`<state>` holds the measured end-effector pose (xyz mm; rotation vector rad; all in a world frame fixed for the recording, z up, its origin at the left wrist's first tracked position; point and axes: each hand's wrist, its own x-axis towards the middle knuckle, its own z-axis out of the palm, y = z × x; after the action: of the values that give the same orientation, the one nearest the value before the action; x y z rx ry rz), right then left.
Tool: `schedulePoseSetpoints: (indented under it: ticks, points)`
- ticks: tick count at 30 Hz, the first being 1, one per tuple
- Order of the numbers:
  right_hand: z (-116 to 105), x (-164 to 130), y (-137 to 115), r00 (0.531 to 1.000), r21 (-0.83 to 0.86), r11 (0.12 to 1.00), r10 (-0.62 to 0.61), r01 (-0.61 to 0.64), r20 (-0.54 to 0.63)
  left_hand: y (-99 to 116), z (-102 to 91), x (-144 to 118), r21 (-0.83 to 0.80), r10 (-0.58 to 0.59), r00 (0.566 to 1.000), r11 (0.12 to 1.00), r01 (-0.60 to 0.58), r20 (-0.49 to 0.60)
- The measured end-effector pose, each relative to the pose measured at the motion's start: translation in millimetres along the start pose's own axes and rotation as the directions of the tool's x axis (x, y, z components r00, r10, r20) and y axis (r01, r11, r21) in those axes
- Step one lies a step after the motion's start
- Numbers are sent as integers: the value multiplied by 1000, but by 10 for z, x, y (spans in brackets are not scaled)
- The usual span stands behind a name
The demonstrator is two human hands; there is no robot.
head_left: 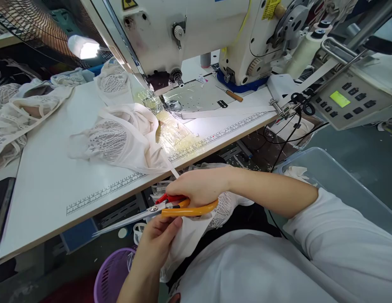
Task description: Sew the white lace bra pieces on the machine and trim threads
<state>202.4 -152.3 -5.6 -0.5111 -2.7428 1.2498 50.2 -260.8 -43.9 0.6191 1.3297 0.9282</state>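
Observation:
My right hand (pixel 204 185) is closed around a pair of scissors (pixel 126 221) with orange handles, held over my lap. The long blades point left, past the table's front edge. Something red (pixel 171 198) shows by the scissor pivot, under the fingers. Just below the handles, my left hand (pixel 161 233) pinches a white lace bra (pixel 191 237) between thumb and fingers. Part of that bra lies across my lap, behind the right hand. A narrow white strap (pixel 172 166) runs from the table edge down toward my right hand. Another white lace bra (pixel 120 139) rests on the table.
The sewing machine (pixel 189 29) stands at the back of the white table (pixel 53 176). More bras (pixel 28 109) are piled at left, beside a phone (pixel 2 206). A control panel (pixel 350 99) and a clear plastic bin (pixel 341 181) are at right. A purple basket (pixel 112 273) stands below.

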Motion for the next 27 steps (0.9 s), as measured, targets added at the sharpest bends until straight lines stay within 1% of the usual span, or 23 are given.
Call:
schedulePoseSetpoints:
  ticks: [2,4,6,7,8,9,11,12,13,15,18,20,24,27]
  points:
    - [26,-34,-9,996,51,997,68,-64,-66,27,16,-22,-34,-3,1000,999,3,-3]
    - [67,-122,-33,966,211,968,179,-139,-188,55,17,-39,-77,-26,1000,997,27,11]
    - [124,-265,-66,916,412,901,274,-138,-293,78,6,-51,-107,-53,998,993,54,16]
    - [161,-351,-80,903,477,872,292,-115,-317,87,-2,-56,-113,-58,998,992,59,10]
    - [203,-440,-90,904,489,865,292,-111,-313,94,-12,-58,-114,-58,998,992,58,1]
    - [251,-528,-94,911,467,874,294,-134,-290,100,-22,-58,-110,-54,998,993,53,-10]
    - [364,-679,-84,940,348,910,298,-228,-164,107,-45,-48,-94,-41,999,995,39,-26]
    - [425,-736,-74,944,266,922,315,-280,-99,107,-58,-40,-85,-40,999,996,38,-22]
    - [484,-779,-62,941,191,927,337,-324,-40,106,-70,-29,-81,-43,999,996,41,-17]
    - [588,-826,-42,921,89,917,388,-389,25,99,-89,-8,-86,-59,998,995,58,-7]
    - [679,-824,-29,897,48,896,440,-442,38,81,-94,10,-98,-61,998,994,57,-35]
    - [704,-794,-35,892,48,891,451,-452,26,74,-81,8,-85,-42,998,996,38,-47]
    - [735,-709,-73,893,102,888,451,-449,6,83,-44,-13,-40,-26,997,999,23,-75]
    - [766,-654,-97,886,139,877,464,-461,13,90,-30,-23,-42,-16,994,999,12,-108]
